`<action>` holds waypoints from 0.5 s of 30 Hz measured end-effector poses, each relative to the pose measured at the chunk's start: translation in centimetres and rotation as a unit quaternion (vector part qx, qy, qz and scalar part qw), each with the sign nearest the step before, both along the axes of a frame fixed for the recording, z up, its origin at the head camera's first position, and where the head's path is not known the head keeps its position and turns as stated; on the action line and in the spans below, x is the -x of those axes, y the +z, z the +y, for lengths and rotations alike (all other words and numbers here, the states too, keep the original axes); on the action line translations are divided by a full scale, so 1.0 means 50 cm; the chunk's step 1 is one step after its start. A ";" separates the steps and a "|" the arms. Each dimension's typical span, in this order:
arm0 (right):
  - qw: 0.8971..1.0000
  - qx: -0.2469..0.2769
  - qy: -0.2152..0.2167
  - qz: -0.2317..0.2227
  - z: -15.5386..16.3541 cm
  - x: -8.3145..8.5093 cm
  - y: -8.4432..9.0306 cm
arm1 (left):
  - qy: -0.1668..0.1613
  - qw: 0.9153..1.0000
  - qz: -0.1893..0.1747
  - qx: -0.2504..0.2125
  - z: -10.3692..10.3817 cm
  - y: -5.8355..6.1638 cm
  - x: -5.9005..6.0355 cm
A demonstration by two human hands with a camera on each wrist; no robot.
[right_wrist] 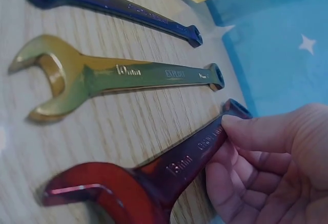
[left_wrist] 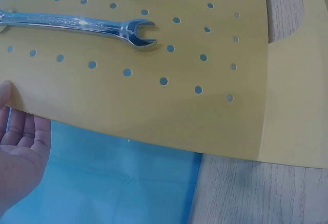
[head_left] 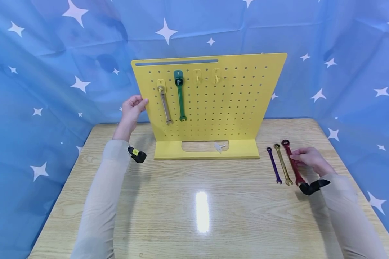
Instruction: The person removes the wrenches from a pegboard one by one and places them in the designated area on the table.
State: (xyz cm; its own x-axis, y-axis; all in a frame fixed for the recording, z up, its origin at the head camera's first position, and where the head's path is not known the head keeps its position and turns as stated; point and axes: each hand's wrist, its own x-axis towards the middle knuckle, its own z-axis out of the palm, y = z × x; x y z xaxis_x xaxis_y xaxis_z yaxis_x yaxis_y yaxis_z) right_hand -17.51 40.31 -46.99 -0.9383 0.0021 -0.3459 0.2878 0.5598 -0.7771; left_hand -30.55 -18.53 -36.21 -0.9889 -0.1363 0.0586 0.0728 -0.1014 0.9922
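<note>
Left of the yellow board (head_left: 207,155), the person wears a long off-white left sleeve (head_left: 103,196), plain and lightly creased, reaching to the wrist. A small black left camera (head_left: 138,155) is fitted at its cuff, chunky and rounded at one end, with a yellow label (head_left: 135,152) bearing a dark mark too small to read. Right of the board, the right sleeve (head_left: 347,212) is the same pale, plain cloth, softly wrinkled. Its cuff carries a black right camera (head_left: 312,187) with a narrow, angled arm and a bulky end.

Blue cloth (head_left: 194,21) — white-starred — backs a wooden table (head_left: 168,208).
</note>
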 end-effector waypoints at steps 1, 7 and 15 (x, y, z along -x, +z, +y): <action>1.000 -0.007 0.000 0.001 0.000 0.000 0.001 | 0.000 1.000 0.001 -0.001 0.001 0.001 -0.001; 0.999 -0.028 -0.025 0.005 0.005 0.002 -0.003 | -0.009 1.000 0.012 0.000 0.003 0.007 -0.010; 0.998 -0.019 -0.052 0.016 0.004 -0.003 -0.007 | -0.001 1.000 -0.002 0.007 0.002 0.006 -0.007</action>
State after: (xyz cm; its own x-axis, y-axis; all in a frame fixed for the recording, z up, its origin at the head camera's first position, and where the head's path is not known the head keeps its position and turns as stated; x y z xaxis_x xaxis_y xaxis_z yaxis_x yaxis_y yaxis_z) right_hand -17.37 40.52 -47.31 -0.9428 0.1139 -0.3134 0.3217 0.5578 -0.7651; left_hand -30.21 -18.42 -35.89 -0.9893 -0.1342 0.0572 0.0693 -0.0872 0.9938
